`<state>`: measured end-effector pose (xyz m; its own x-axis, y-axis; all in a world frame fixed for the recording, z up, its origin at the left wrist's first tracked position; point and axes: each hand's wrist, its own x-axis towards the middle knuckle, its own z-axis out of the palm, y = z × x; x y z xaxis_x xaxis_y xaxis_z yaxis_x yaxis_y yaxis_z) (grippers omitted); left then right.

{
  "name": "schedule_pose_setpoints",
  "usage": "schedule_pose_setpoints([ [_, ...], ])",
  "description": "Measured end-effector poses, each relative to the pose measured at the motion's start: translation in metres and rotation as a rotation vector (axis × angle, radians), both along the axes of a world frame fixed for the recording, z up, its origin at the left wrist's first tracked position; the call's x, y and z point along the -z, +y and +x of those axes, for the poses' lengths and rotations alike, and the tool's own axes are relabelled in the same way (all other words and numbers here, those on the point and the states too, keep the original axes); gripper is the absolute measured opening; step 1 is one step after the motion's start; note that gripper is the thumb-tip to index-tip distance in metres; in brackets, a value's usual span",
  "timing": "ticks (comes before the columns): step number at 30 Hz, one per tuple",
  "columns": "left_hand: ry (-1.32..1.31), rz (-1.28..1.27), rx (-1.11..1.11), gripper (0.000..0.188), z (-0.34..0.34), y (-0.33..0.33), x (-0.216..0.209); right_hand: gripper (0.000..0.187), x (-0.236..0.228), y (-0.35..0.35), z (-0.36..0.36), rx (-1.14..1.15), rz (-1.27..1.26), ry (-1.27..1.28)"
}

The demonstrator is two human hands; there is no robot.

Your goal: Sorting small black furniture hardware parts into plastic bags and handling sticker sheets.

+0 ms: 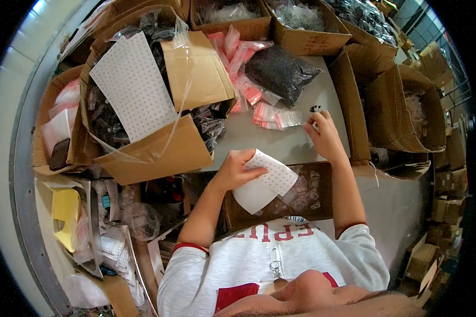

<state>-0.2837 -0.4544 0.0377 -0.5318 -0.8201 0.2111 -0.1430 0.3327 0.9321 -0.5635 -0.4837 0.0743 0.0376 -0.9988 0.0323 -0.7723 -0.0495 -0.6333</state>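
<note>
In my left hand (pixel 237 170) is a curled white sticker sheet (pixel 272 171) with rows of small grey dots, pinched between thumb and fingers. The sheet hangs over an open carton (pixel 307 211) that holds small clear packets. My right hand (pixel 323 135) is at the right part of the white table (pixel 264 145), its fingers bent together by the end of a row of small zip bags (pixel 269 116) with red strips. What its fingertips hold, if anything, is too small to make out. Several tiny black parts (pixel 315 109) lie just beyond those fingertips.
A black plastic bag (pixel 280 74) and more red-striped zip bags (pixel 231 50) lie farther back. At the left, a large carton (pixel 153 153) holds dark packets and another dotted sheet (pixel 135 84). More open cartons (pixel 312 39) line the back, and tall ones (pixel 407 105) stand at the right.
</note>
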Motion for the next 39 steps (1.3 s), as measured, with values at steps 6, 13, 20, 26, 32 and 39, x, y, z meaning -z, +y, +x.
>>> schedule_pose_setpoints([
  [6,0.020,0.040,-0.026,0.024,-0.003,0.002,-0.001,0.016,0.024,-0.023,0.020,-0.063,-0.259,0.312],
  [13,-0.001,-0.007,-0.013,0.023,-0.001,0.001,-0.006,0.037,0.019,0.011,-0.005,0.150,-0.008,0.197],
  [20,0.009,-0.009,-0.002,0.023,-0.002,0.001,-0.002,0.036,0.010,0.047,-0.008,0.142,-0.047,0.080],
  [26,-0.019,0.005,-0.024,0.022,-0.004,0.003,-0.005,0.026,0.014,0.052,-0.013,0.100,-0.115,0.059],
  [32,0.021,0.179,-0.132,0.024,-0.021,0.005,-0.016,0.019,0.023,0.049,-0.015,0.059,-0.214,0.101],
  [39,-0.248,-0.320,0.252,0.023,-0.064,-0.003,-0.020,0.016,0.029,0.055,-0.016,0.010,-0.334,0.263],
])
